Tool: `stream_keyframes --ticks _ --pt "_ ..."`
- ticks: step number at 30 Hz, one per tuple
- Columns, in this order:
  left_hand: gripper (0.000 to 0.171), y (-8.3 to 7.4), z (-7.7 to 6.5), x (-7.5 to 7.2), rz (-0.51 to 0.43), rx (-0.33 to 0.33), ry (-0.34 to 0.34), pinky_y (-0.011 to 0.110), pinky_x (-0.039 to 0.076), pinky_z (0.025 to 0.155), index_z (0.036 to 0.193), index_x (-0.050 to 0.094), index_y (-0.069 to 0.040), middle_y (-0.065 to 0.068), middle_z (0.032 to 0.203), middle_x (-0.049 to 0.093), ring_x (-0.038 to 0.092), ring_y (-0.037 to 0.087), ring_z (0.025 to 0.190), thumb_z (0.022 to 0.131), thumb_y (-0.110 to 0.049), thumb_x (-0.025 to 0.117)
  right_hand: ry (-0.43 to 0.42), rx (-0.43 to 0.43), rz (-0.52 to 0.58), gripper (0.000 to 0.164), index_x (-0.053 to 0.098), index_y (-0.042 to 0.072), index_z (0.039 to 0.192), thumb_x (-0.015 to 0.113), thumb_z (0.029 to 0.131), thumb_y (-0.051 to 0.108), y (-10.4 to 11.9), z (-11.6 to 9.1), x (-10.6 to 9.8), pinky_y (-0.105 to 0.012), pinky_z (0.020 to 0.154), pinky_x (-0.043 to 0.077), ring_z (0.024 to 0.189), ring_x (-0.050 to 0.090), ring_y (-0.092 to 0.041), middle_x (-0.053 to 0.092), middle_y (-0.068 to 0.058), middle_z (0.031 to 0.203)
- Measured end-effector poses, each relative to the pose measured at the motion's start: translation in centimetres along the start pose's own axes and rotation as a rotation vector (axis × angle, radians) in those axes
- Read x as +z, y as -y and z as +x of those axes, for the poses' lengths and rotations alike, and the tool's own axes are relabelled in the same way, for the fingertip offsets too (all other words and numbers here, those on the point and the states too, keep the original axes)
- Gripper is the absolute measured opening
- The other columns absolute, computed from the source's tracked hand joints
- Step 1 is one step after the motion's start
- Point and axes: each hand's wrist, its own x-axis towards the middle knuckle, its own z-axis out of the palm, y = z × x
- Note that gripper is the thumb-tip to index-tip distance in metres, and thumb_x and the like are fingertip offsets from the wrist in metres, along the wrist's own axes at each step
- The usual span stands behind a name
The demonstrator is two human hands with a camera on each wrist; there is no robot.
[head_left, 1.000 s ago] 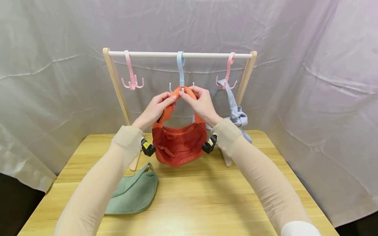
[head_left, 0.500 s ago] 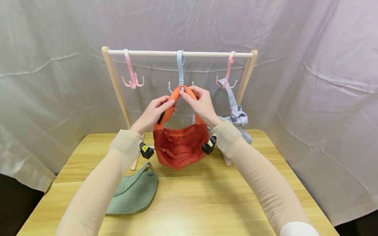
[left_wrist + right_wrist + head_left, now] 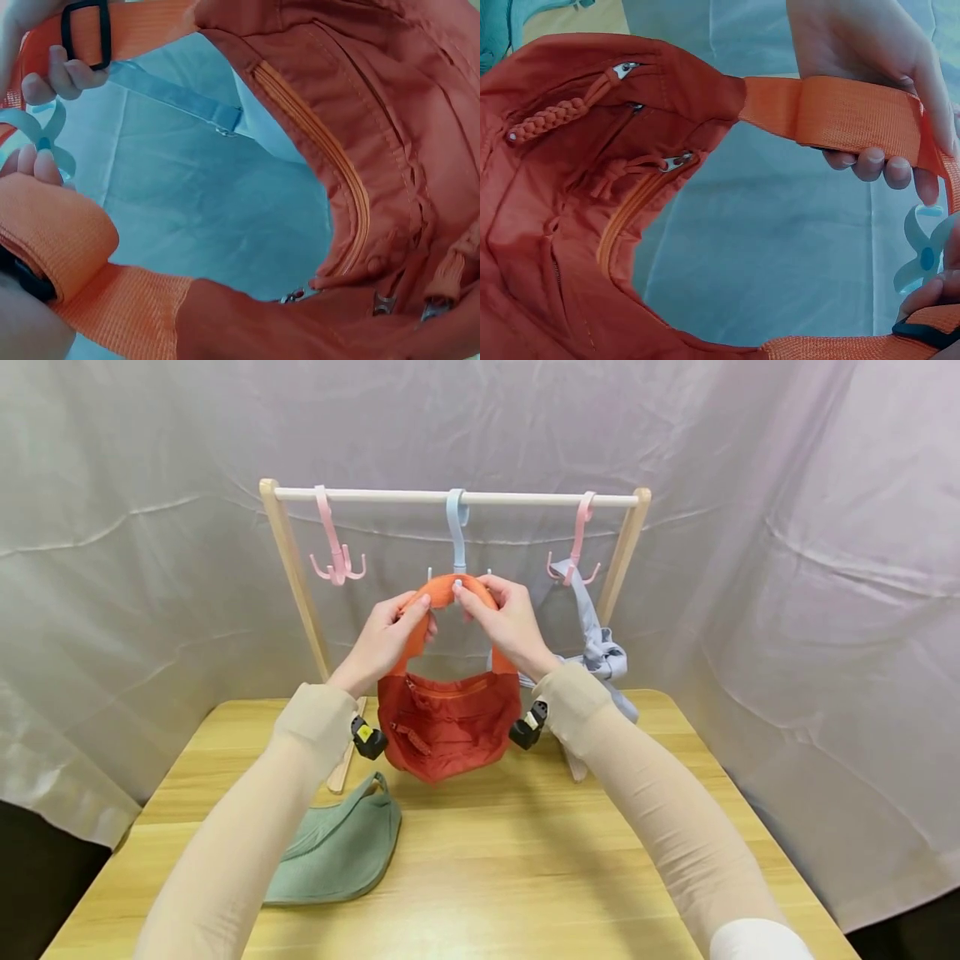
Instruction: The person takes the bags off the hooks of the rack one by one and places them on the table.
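Note:
A red bag (image 3: 450, 727) with an orange strap (image 3: 438, 591) hangs between the hands, raised over the table. My left hand (image 3: 386, 639) grips the strap's left side, its fingers curled under a folded layer of webbing (image 3: 862, 120) in the right wrist view. With thumb and fingers, my right hand (image 3: 513, 622) pinches the strap near its top. The strap's top lies against the lower part of a light blue hook (image 3: 457, 531), with a prong tip showing in front of it. A black buckle (image 3: 105, 37) sits on the strap beside the right fingers in the left wrist view.
A white rail (image 3: 390, 497) on a wooden stand carries the hooks. One pink hook (image 3: 337, 560) hangs at left; another pink hook (image 3: 577, 535) at right holds a light blue cloth bag (image 3: 600, 652). A green bag (image 3: 345, 852) lies on the wooden table (image 3: 525, 877).
My left hand has moved slightly left and up along with its side of the strap. The red bag has swung a little left and up. My right hand has stayed nearly in place.

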Motion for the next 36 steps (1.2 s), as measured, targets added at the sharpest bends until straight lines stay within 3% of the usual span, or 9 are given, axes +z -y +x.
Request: stream_keyframes --ticks 5,11,18,22,30,36 --pt "0.033 -0.5 0.5 -0.1 0.051 0.010 -0.035 0.023 0.047 0.065 0.092 0.063 -0.005 0.001 0.075 0.064 0.059 0.016 0.070 0.107 -0.031 0.049 -0.015 0.043 0.002 0.025 0.070 -0.002 0.088 0.072 0.092 0.023 0.2 0.1 -0.1 -0.024 0.058 0.032 0.058 0.043 -0.009 0.053 0.007 0.059" --pt "0.035 -1.1 0.8 -0.1 0.088 0.012 -0.039 0.024 0.045 0.066 0.092 0.063 -0.004 0.001 0.076 0.062 0.056 0.013 0.069 0.107 -0.032 0.049 -0.064 0.096 -0.031 0.033 0.074 0.003 0.084 0.075 0.090 0.035 0.7 0.2 -0.2 -0.025 0.061 0.028 0.061 0.035 -0.009 0.042 0.012 0.055" --pt "0.031 -2.1 1.2 -0.2 0.124 0.005 -0.021 0.025 0.042 0.062 0.093 0.063 -0.007 0.001 0.075 0.060 0.050 0.013 0.063 0.106 -0.032 0.049 -0.113 0.117 -0.070 0.039 0.069 0.012 0.066 0.076 0.088 0.044 0.9 0.2 -0.4 -0.026 0.056 0.024 0.056 0.032 -0.012 0.035 0.011 0.050" --pt "0.033 -2.8 1.6 -0.4 0.144 0.008 -0.017 0.026 0.038 0.059 0.093 0.063 -0.004 0.002 0.073 0.059 0.046 0.014 0.058 0.106 -0.032 0.050 -0.122 0.126 -0.088 0.046 0.062 0.012 0.059 0.076 0.087 0.047 1.2 0.4 -0.5 -0.027 0.055 0.024 0.055 0.031 -0.014 0.033 0.010 0.049" --pt "0.032 -3.0 2.0 -0.5 0.180 0.014 -0.023 0.026 0.040 0.064 0.091 0.063 -0.007 0.002 0.074 0.060 0.050 0.014 0.065 0.106 -0.033 0.050 -0.122 0.143 -0.107 0.035 0.072 0.011 0.070 0.078 0.086 0.042 1.0 0.5 -0.4 -0.026 0.053 0.025 0.054 0.031 -0.010 0.038 0.011 0.050" --pt "0.035 -3.2 2.4 -0.5 0.176 0.030 -0.026 0.027 0.039 0.060 0.091 0.062 -0.003 0.002 0.073 0.059 0.047 0.015 0.062 0.106 -0.032 0.049 -0.128 0.126 -0.103 0.029 0.074 0.012 0.074 0.080 0.085 0.038 1.2 0.7 -0.4 -0.024 0.052 0.026 0.053 0.034 -0.008 0.043 0.012 0.050"
